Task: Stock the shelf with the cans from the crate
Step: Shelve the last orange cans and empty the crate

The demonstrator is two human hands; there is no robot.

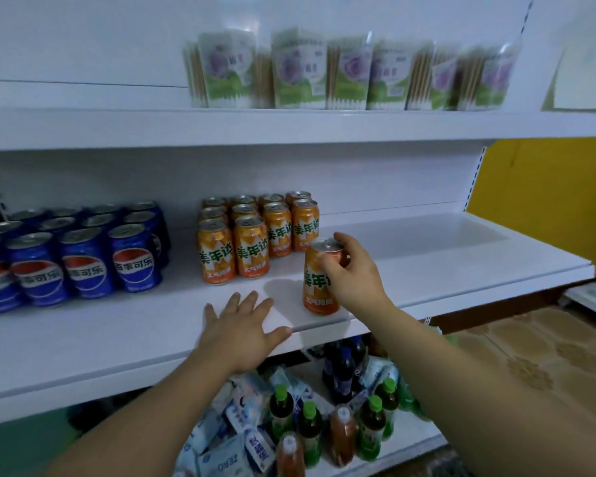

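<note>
Near the shelf (83, 346) edge, my right hand (353, 270) grips an orange can (315, 287); left hand (245, 327) flat, empty; ten cans (255, 232) stocked, crate unseen.

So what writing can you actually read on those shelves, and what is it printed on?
"美年达": orange cans, including the one in the right hand.
"百事可乐": blue cans.
"ZERO": white packet on the bottom shelf, upside down.
Green-and-purple packets up top: too blurred.
Bottle labels: too small.
</note>
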